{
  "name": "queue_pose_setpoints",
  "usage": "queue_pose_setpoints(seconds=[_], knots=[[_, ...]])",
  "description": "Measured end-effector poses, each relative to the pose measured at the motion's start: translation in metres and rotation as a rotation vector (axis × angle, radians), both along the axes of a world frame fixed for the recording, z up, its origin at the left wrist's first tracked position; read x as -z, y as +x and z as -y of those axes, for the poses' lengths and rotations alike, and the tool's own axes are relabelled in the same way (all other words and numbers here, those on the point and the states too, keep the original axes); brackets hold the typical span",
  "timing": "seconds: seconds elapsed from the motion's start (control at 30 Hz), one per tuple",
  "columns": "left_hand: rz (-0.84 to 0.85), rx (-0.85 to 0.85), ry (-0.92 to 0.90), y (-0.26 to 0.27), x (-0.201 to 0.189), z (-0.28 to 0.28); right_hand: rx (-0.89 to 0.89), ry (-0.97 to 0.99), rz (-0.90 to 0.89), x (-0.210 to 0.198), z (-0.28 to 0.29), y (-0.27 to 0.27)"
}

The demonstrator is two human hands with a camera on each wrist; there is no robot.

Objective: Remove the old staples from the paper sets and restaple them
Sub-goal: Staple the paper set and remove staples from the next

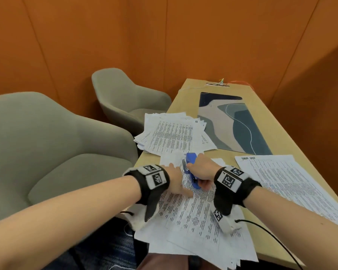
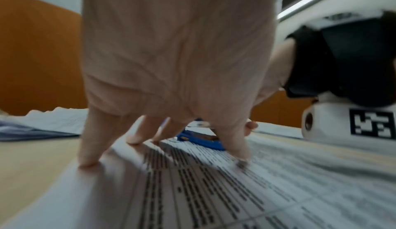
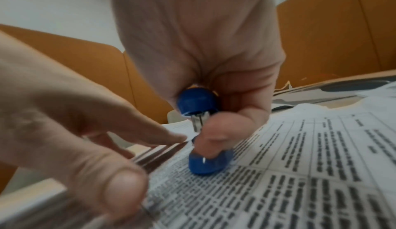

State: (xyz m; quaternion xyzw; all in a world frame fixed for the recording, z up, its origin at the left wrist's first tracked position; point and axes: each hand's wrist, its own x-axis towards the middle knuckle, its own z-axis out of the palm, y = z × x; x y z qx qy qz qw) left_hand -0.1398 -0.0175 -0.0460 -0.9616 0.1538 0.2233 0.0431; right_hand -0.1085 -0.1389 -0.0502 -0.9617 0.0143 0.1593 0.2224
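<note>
Orange panelled walls [image 1: 164, 36] fill the upper frame. Two grey-green upholstered armchairs, centre [image 1: 125, 102] and left [image 1: 47, 143]. Light wooden table [image 1: 277, 121], right.

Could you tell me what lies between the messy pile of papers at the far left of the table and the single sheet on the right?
In the head view, the patterned desk mat lies between the paper pile and the right-hand sheet on the table.

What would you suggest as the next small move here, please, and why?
Probably squeeze the blue stapler shut. The right hand grips it with its mouth open on the paper set, its base resting on the printed sheet, while the left hand presses the pages flat with spread fingers beside it. Whether the corner sits fully in the mouth is unclear.
</note>
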Motion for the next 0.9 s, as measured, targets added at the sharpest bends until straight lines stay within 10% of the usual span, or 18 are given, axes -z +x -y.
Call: queue_pose_setpoints(seconds=[0.7,0.9], knots=[[-0.007,-0.219,-0.003,0.006,0.035,0.019,-0.071,-0.334,0.228,0.01,-0.006,0.001],[-0.004,-0.209,0.011,0.005,0.035,0.021,0.044,-0.144,0.156,0.002,-0.018,0.016]])
